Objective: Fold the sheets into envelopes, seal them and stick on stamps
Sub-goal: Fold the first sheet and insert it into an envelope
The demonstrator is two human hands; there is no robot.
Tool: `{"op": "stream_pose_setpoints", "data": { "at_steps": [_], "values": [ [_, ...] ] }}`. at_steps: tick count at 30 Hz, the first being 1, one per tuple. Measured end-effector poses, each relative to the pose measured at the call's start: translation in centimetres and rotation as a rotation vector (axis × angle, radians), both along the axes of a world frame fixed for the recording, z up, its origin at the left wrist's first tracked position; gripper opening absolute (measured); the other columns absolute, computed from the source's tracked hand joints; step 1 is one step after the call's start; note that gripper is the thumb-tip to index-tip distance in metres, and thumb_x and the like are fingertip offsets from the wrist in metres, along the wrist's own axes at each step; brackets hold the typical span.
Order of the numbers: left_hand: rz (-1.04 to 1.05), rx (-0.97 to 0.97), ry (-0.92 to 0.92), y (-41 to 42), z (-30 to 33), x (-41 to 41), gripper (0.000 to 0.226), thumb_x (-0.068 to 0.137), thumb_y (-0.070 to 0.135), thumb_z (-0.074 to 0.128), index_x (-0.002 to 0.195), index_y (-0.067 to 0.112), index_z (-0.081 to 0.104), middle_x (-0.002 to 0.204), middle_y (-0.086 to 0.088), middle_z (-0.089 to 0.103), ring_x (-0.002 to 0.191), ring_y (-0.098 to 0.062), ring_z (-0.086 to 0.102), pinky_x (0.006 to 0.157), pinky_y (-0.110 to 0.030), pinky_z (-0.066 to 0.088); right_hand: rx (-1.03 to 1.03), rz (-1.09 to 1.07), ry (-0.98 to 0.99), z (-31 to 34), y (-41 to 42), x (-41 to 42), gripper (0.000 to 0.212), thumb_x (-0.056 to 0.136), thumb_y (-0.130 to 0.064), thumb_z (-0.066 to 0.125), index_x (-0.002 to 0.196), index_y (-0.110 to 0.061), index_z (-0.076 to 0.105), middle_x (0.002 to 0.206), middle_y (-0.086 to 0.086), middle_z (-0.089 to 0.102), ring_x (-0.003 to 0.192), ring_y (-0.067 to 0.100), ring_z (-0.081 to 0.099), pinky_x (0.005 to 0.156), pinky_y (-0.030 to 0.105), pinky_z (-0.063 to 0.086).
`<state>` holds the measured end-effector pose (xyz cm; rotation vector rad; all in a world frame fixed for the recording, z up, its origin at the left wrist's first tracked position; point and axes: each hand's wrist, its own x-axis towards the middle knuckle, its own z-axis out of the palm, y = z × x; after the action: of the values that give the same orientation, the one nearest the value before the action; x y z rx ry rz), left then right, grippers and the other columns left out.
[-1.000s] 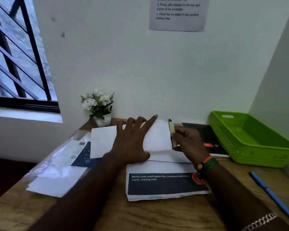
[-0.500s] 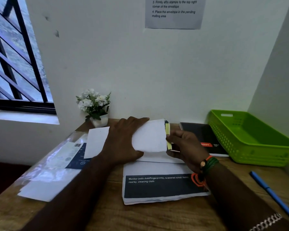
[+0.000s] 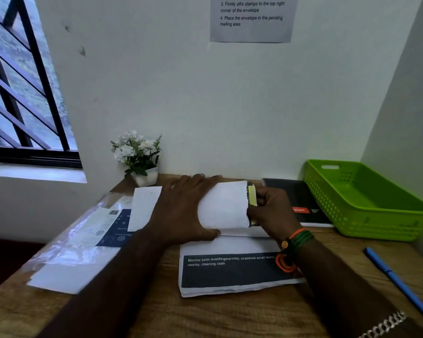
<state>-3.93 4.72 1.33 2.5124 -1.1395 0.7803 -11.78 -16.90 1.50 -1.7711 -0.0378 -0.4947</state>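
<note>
Left hand (image 3: 183, 211) fingers spread flat, pinning envelope (image 3: 224, 206) on paper stack (image 3: 230, 272); right hand (image 3: 270, 213) pinches yellow strip (image 3: 252, 195) at right edge, likely for sealing

Dim daylight enters from the barred window (image 3: 22, 81) on the left, leaving the desk (image 3: 230, 313) shadowed. Glare whitens the plastic sleeve (image 3: 66, 242); wide-angle distortion bends the edges
</note>
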Motion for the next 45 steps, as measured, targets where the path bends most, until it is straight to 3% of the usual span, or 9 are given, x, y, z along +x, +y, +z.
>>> {"op": "stream_pose_setpoints", "data": {
  "at_steps": [7,11,13,17,23,29,32,34,45],
  "values": [
    [-0.013,-0.073,0.036,0.1,0.0,-0.3,0.1,0.051,0.071,0.073,0.142,0.038,0.051,0.143,0.013,0.056,0.129,-0.011,0.05,0.111,-0.041,0.03,-0.097,-0.044,0.023,-0.3,0.0,0.0,0.027,0.08,0.011,0.069,0.094,-0.01,0.079,0.076,0.01,0.077,0.056,0.012,0.065,0.049,0.028,0.051],
    [-0.004,-0.095,0.058,0.3,0.1,-0.2,0.097,0.052,0.066,0.079,0.141,0.037,0.055,0.146,0.012,0.056,0.131,-0.013,0.052,0.113,-0.042,0.031,-0.24,-0.143,0.075,0.0,-0.7,0.2,0.016,0.081,-0.008,0.078,0.095,-0.016,0.077,0.069,0.005,0.073,0.054,0.007,0.061,0.055,0.026,0.051],
    [0.015,-0.097,0.063,0.6,0.3,-0.1,0.096,0.052,0.067,0.079,0.141,0.037,0.057,0.144,0.013,0.058,0.13,-0.013,0.054,0.114,-0.043,0.033,-0.482,-0.202,0.106,0.4,-2.1,0.1,0.02,0.081,-0.027,0.08,0.1,-0.025,0.074,0.078,-0.006,0.073,0.065,-0.001,0.062,0.068,0.02,0.049],
    [0.053,-0.105,0.066,1.3,0.2,0.6,0.098,0.052,0.071,0.078,0.14,0.035,0.057,0.135,0.012,0.062,0.126,-0.016,0.055,0.114,-0.049,0.033,-0.887,-0.181,0.355,0.2,-5.2,-0.4,0.054,0.08,-0.051,0.076,0.125,-0.024,0.064,0.112,-0.003,0.068,0.103,0.018,0.061,0.095,0.031,0.049],
    [0.096,-0.067,0.07,1.9,-0.5,1.9,0.101,0.056,0.078,0.073,0.145,0.036,0.049,0.137,0.009,0.061,0.128,-0.02,0.053,0.115,-0.052,0.032,-0.862,-0.138,0.357,-0.5,-5.5,-0.4,0.058,0.071,-0.043,0.086,0.123,-0.029,0.065,0.108,-0.005,0.067,0.097,0.013,0.06,0.086,0.024,0.047],
    [0.133,-0.05,0.053,2.0,-0.8,2.3,0.103,0.055,0.081,0.071,0.146,0.039,0.046,0.136,0.009,0.058,0.127,-0.022,0.052,0.115,-0.054,0.031,-0.842,-0.135,0.358,-0.3,-5.8,-0.1,0.043,0.073,-0.034,0.086,0.112,-0.031,0.07,0.108,-0.003,0.063,0.103,0.015,0.058,0.096,0.031,0.048],
    [0.129,-0.075,0.059,2.1,-0.8,2.4,0.102,0.056,0.081,0.071,0.146,0.04,0.046,0.135,0.007,0.058,0.127,-0.023,0.051,0.116,-0.055,0.03,-0.684,-0.147,0.273,0.3,-6.4,-0.1,0.014,0.078,-0.02,0.083,0.083,-0.025,0.07,0.088,-0.002,0.068,0.085,0.014,0.061,0.078,0.029,0.049],
    [0.133,-0.089,0.06,2.1,-0.8,2.4,0.102,0.058,0.083,0.07,0.147,0.04,0.045,0.136,0.007,0.058,0.127,-0.023,0.051,0.116,-0.055,0.03,-0.582,-0.184,0.207,0.9,-7.0,-0.2,0.014,0.082,-0.013,0.078,0.076,-0.02,0.067,0.076,-0.003,0.065,0.077,0.014,0.059,0.067,0.026,0.044],
    [0.239,-0.083,0.069,2.5,-0.4,2.8,0.111,0.061,0.081,0.075,0.154,0.035,0.039,0.145,0.003,0.051,0.136,-0.025,0.044,0.121,-0.055,0.022,-0.41,-0.496,-0.191,3.7,-11.8,-2.5,0.005,0.085,-0.006,0.074,0.089,-0.006,0.071,0.088,0.006,0.067,0.084,0.016,0.057,0.077,0.026,0.038]
  ]
}}
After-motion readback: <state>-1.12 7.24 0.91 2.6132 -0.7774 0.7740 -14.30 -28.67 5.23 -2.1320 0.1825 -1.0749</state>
